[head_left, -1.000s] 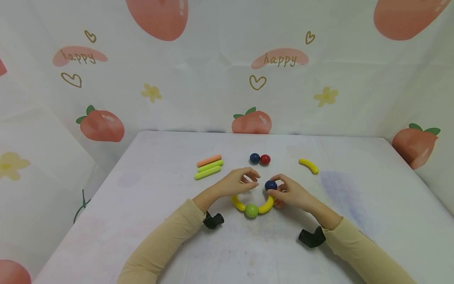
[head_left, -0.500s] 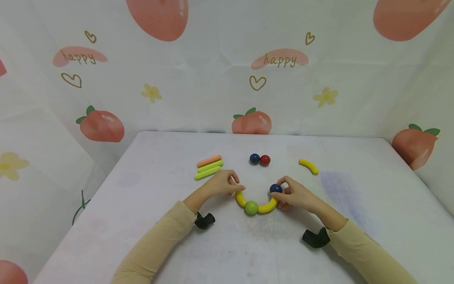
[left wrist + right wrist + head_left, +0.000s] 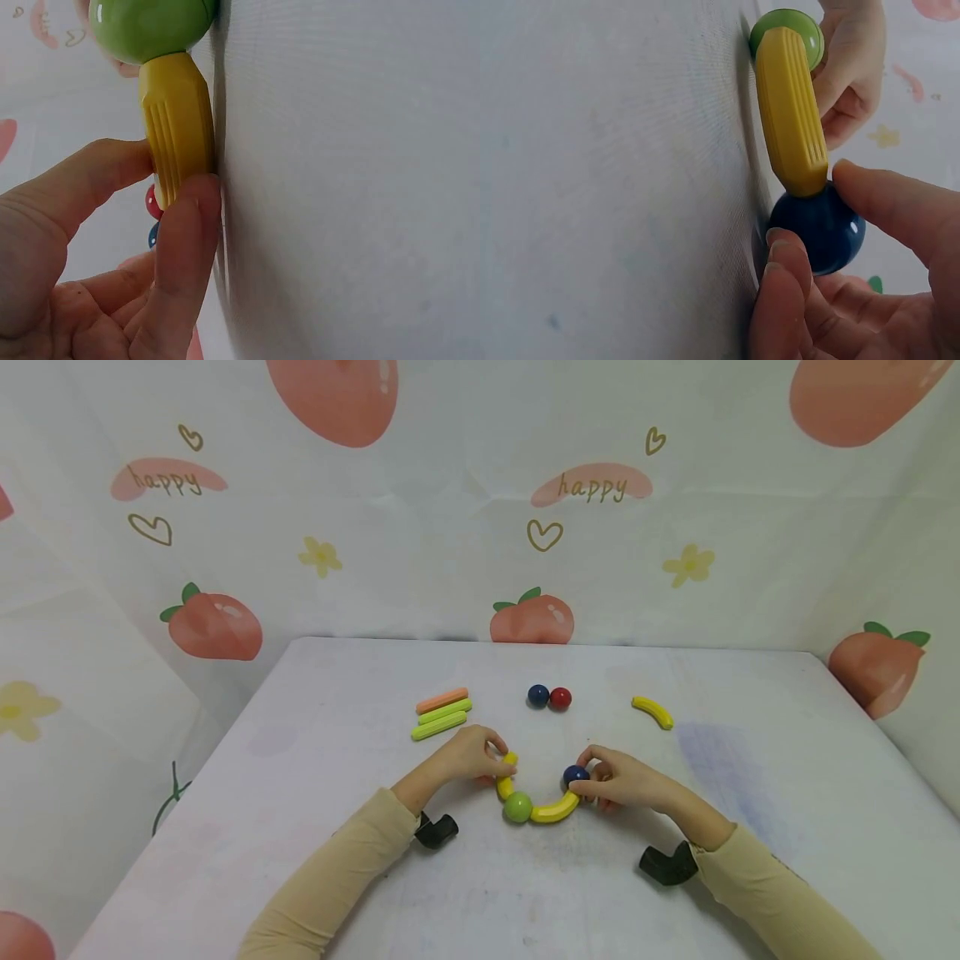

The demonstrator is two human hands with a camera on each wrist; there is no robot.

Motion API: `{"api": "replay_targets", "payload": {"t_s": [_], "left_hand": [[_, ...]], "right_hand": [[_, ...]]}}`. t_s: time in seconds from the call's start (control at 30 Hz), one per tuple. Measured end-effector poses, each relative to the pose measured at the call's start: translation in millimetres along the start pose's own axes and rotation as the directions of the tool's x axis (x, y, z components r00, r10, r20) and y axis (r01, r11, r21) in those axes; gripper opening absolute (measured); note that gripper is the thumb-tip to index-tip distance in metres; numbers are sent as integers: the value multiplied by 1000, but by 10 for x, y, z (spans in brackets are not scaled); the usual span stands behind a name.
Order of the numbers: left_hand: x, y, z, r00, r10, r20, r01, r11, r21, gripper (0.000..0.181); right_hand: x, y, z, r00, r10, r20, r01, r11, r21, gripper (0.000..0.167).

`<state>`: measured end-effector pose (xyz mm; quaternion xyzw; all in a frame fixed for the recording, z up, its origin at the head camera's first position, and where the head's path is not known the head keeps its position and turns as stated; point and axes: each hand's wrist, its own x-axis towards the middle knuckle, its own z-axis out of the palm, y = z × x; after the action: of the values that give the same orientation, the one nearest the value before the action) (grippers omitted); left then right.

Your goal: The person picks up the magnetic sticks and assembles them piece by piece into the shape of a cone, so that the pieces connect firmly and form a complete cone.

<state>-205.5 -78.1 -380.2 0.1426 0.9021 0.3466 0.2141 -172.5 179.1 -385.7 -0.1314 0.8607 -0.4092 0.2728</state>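
A curved chain on the white table (image 3: 525,893) joins a left yellow curved stick (image 3: 505,788), a green ball (image 3: 517,807), a right yellow curved stick (image 3: 555,811) and a blue ball (image 3: 574,775). With thumb and fingers, my left hand (image 3: 467,755) pinches the left stick near its far end; the left wrist view shows the grip on this ribbed stick (image 3: 176,112). My right hand (image 3: 626,782) holds the blue ball at the chain's other end. In the right wrist view, thumb and fingertips lie around that ball (image 3: 821,229), which touches the right stick (image 3: 789,112).
Behind the hands lie an orange stick (image 3: 442,700) and two yellow-green sticks (image 3: 439,725). Farther back, a second blue ball (image 3: 538,696) touches a red ball (image 3: 560,698). A loose yellow curved stick (image 3: 652,712) lies at the right. Black wrist mounts (image 3: 667,864) hang below the sleeves.
My left hand has come down and taken hold of the left yellow stick. The chain has since shifted slightly left and nearer, with the right hand keeping its hold on the blue ball.
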Motion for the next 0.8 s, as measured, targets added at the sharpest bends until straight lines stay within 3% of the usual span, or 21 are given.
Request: {"api": "replay_targets", "payload": {"t_s": [0.47, 0.53, 0.63, 0.7, 0.8], "left_hand": [[9, -3, 20, 998, 57, -15, -57, 998, -7, 28], [9, 4, 19, 998, 53, -15, -53, 998, -36, 27], [14, 5, 20, 999, 45, -11, -46, 996, -81, 27], [19, 2, 21, 999, 39, -7, -39, 994, -98, 27], [20, -10, 18, 999, 32, -1, -32, 995, -99, 28]], "right_hand": [[-14, 29, -93, 991, -87, 100, 94, 994, -64, 37], [-11, 43, -178, 993, -101, 54, 105, 991, -77, 36], [-11, 66, -349, 991, -109, -77, 102, 991, -84, 35], [-8, 98, -476, 977, -109, -181, 90, 990, -109, 35], [-6, 167, -648, 940, -109, -323, 59, 985, -162, 35]]}}
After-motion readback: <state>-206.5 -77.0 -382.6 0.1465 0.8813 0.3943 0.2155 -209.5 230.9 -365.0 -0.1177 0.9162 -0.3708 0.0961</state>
